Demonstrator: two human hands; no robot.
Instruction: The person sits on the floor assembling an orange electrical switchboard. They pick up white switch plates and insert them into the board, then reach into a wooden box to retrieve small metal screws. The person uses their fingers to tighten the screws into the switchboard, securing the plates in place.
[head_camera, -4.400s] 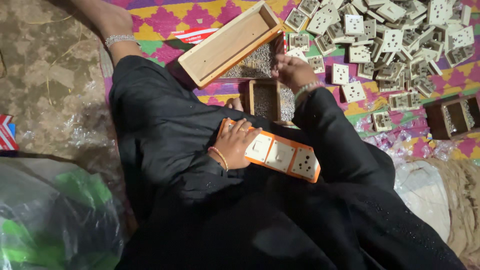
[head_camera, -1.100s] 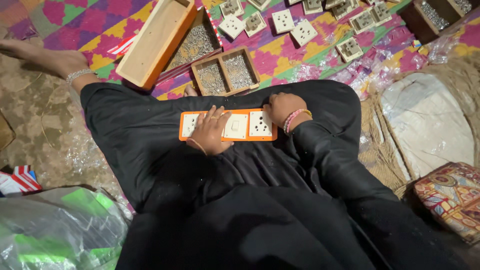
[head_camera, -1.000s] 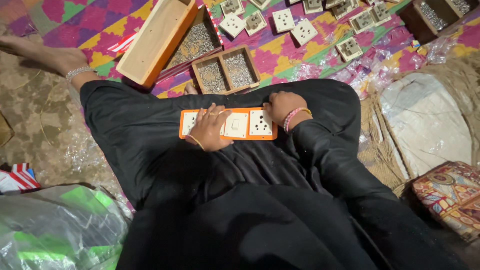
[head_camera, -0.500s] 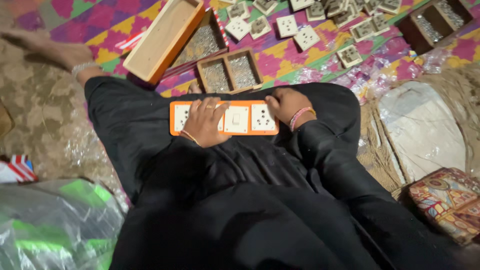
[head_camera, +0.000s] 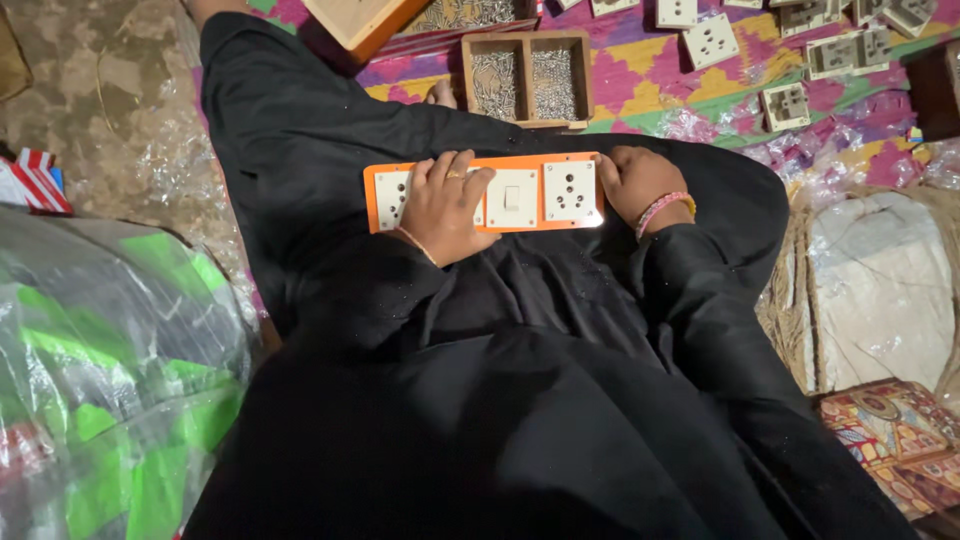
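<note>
Orange switch plate (head_camera: 520, 196) with 2 sockets and 1 switch lay across our lap; our left hand (head_camera: 445, 206) pressed flat on it, our right hand (head_camera: 635, 183) gripped its right end.

The orange switch panel (head_camera: 487, 196) now lies level across the lap; the right hand (head_camera: 638, 184), earlier among the loose sockets, grips its end; the left hand (head_camera: 447, 205) lies flat upon it.

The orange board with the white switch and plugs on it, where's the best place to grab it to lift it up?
Probably by its two short ends, one from each side. The orange board is long, thin and lies flat across the lap. The left hand rests flat over its left part, and the right hand grips its right end. The ends are bare orange rim, so fingers would stay off the white switch.
</note>
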